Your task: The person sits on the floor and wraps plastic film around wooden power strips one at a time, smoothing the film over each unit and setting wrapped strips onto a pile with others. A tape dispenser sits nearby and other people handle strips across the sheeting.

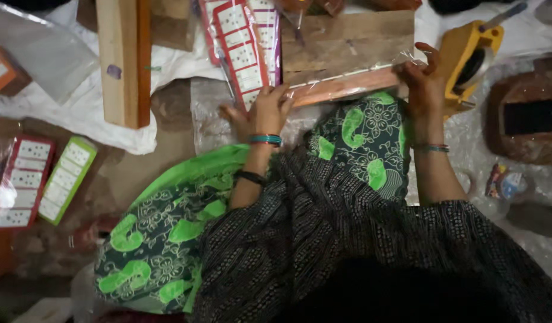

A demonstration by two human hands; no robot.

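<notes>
Hands both pinch one long clear plastic sleeve [347, 84] over a wooden board, upper middle of frame: left hand [267, 110] closed on its left end, right hand [422, 78] on the right. One yellow tape dispenser [467, 54] sits just right; two sticker cards [42, 179] lie far left.

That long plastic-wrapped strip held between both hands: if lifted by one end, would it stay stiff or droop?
The long wrapped strip probably stays stiff: it runs straight between the left hand and right hand without sagging. Its clear glossy wrap looks slippery and crinkly. Being thin and narrow, it likely feels light.
</notes>
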